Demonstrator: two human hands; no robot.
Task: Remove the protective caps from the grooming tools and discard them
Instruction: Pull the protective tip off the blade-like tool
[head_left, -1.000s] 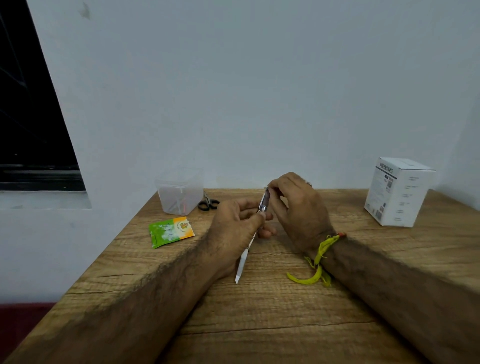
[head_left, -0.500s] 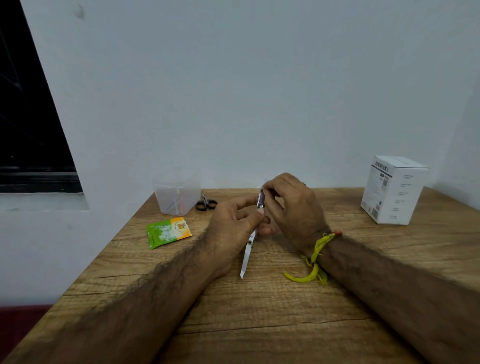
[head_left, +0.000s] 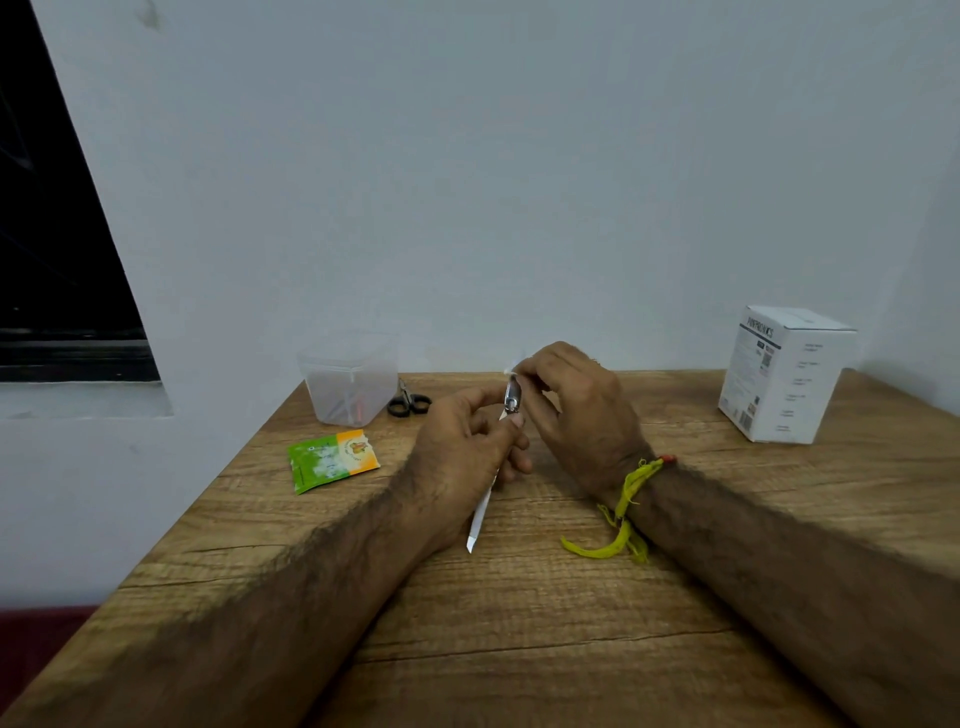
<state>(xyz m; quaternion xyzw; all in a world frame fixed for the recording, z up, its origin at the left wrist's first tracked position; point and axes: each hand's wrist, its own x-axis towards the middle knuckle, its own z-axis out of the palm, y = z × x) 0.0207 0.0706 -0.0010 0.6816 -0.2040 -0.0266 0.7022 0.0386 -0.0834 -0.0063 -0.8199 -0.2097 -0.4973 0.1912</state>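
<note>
My left hand (head_left: 467, 452) grips a slim metal grooming tool (head_left: 480, 514) around its middle, above the wooden table (head_left: 519, 623). The tool's pointed lower end sticks out below my palm and its spoon-shaped upper end shows above my thumb. My right hand (head_left: 576, 410) pinches a small clear cap (head_left: 514, 364) at the tool's upper tip with thumb and forefinger. The cap is pale and partly hidden by my fingers; whether it still sits on the tip I cannot tell.
A clear plastic container (head_left: 348, 379) with thin items inside stands at the back left, small black-handled scissors (head_left: 408, 402) beside it. A green and orange sachet (head_left: 332, 460) lies in front of them. A white box (head_left: 784, 374) stands at the back right. A wall runs behind the table.
The tool's upper end has turned more upright, and my right fingers have shifted up to its tip, where a pale cap now shows. Both hands stay at the same spot.
</note>
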